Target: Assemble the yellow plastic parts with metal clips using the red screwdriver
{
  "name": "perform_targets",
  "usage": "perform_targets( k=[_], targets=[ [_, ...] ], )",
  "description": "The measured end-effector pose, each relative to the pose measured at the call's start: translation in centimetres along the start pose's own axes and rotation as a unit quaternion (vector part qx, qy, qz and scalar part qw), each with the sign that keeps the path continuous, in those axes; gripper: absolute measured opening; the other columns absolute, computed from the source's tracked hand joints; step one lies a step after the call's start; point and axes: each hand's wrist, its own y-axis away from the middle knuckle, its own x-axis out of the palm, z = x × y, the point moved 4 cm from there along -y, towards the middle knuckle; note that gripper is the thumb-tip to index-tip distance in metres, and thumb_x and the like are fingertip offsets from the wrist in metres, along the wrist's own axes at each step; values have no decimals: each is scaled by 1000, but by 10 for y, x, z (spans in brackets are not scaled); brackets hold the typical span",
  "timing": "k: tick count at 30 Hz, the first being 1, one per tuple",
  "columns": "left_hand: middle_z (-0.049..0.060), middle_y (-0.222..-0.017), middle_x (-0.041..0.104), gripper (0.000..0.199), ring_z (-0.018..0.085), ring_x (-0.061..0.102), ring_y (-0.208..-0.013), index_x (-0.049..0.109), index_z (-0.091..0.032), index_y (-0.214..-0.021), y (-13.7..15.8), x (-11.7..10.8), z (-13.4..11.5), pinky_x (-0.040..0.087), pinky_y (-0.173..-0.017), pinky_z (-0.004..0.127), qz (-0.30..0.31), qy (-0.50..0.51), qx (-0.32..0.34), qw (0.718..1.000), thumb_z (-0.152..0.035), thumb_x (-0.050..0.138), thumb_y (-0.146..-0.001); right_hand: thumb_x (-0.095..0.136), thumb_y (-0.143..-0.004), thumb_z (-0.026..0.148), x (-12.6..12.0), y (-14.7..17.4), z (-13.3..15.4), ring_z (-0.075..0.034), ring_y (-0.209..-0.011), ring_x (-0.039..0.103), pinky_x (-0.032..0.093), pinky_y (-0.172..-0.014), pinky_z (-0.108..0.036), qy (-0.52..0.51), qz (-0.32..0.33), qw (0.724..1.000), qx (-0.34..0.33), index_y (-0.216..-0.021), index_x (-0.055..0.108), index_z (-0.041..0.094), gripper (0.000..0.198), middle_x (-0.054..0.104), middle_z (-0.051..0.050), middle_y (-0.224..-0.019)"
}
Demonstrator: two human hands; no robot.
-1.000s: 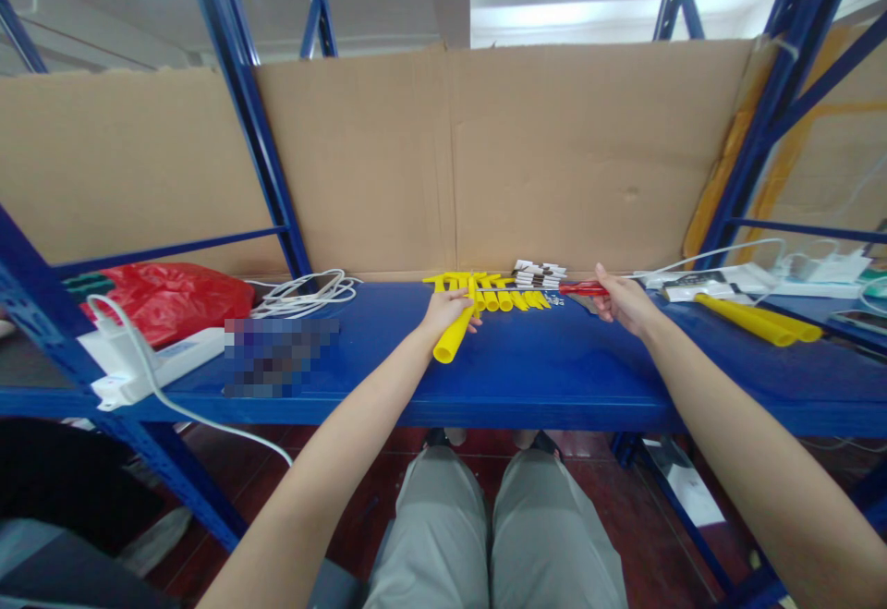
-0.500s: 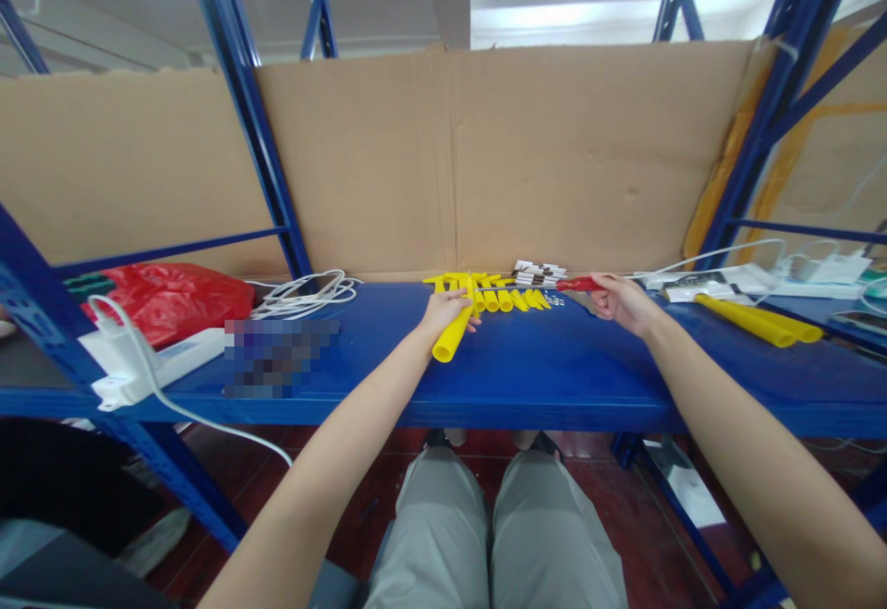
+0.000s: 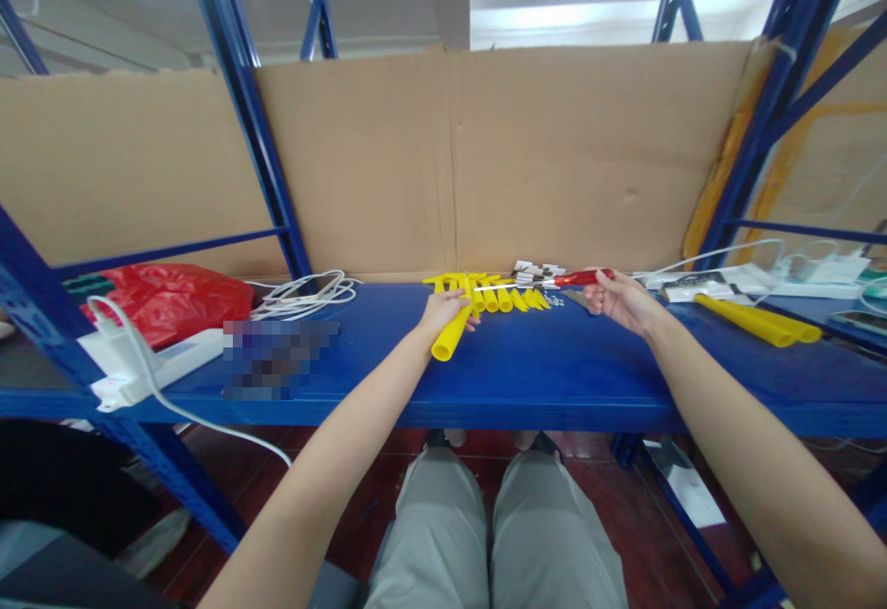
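Screwdriver [image 3: 578,279] out level in the head view, red handle to the right, and here's the right hand [image 3: 619,301] behind it, fingers clasped round the butt end of that handle! Its slim shaft runs left towards the far part of a yellow tube [image 3: 452,334], and there's the left hand [image 3: 438,311] on duty, fingers wrapped round the tube, holding it tilted above the worktop [image 3: 540,364], open mouth facing the wearer. Does the tip touch? Too small to call from here.

So the step in hand looks like driver work: tube as the fixed side, screwdriver as the turning side. What would the next move call for? A firm left grip, I'd say, with the tip seated squarely before any twist; let that shaft drift off line and it could slip towards the left fingers, tucked in close by.

Just behind, a row of yellow tubes [image 3: 504,299] lines up, with small metal pieces [image 3: 555,298], probably screws, scattered at its right end. White-and-dark parts [image 3: 532,269] sit piled beyond the shaft. And well apart, out on the right, two longer-looking yellow tubes [image 3: 747,320] lie side by side!
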Motion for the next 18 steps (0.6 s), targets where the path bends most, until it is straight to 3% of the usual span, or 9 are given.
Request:
perform_targets(
  k=[9, 15, 18],
  targets=[
    [16, -89, 72, 56, 13, 64, -48, 40, -4, -144, 4, 1, -1, 53, -47, 23, -2, 2, 6, 1000, -4, 51, -89, 73, -72, 57, -7, -4, -3, -7, -33, 41, 28, -33, -20, 71, -82, 994, -17, -69, 53, 18, 44, 60, -1, -49],
    [17, -89, 72, 57, 14, 65, -50, 40, -5, -144, 2, 2, 0, 54, -48, 24, 3, 1, 5, 1000, -3, 52, -88, 72, -70, 60, -5, -6, -5, -6, -32, 40, 28, -31, -19, 91, -95, 991, -25, -66, 54, 17, 47, 59, -1, -49],
    [17, -90, 72, 58, 15, 66, -50, 41, -6, -144, 1, 2, 1, 56, -50, 25, 2, 9, 4, 1000, -6, 56, -88, 68, -73, 63, -5, -5, -4, -7, -30, 40, 25, -30, -20, 100, -86, 991, -28, -74, 59, 17, 46, 57, 0, -46]
  ],
)
